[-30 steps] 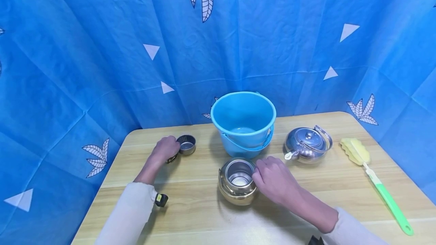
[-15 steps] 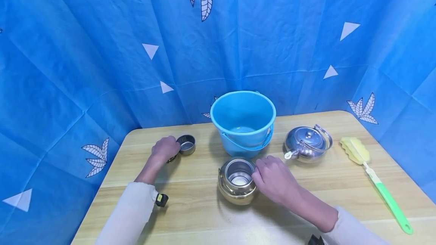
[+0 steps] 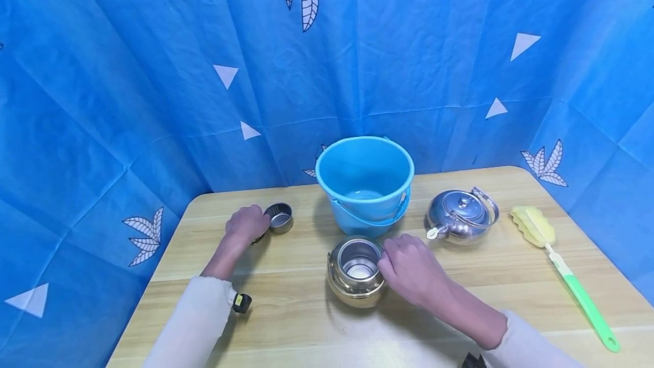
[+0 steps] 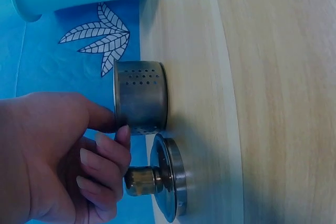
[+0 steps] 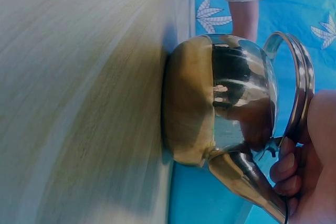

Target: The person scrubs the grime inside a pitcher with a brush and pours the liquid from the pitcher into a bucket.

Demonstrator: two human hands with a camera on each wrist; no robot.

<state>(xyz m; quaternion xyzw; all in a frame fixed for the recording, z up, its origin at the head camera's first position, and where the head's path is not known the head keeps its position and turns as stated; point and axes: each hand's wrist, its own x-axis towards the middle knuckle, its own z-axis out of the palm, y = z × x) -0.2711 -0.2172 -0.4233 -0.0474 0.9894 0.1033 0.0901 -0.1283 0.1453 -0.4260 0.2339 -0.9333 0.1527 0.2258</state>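
A gold metal teapot (image 3: 352, 295) stands uncovered near the middle of the table, its inside showing in the head view. My right hand (image 3: 414, 271) covers its spout side there. In the right wrist view, the fingers of that hand (image 5: 317, 156) curl at the handle (image 5: 302, 77), close to the spout (image 5: 244, 179). To the left, my left hand (image 3: 247, 224) pinches the rim of a small perforated strainer basket (image 4: 140, 98) between thumb and index finger. Under its other curled fingers, a round teapot lid (image 4: 170, 177) with a gold knob lies on the table.
Behind the gold teapot is a blue bucket (image 3: 327, 186) with its handle hanging down in front. A silver teapot (image 3: 460, 217), lid on, stands right of it. Along the right side lies a sponge brush (image 3: 567, 277) with a green handle. A blue curtain (image 3: 398, 72) closes off the back.
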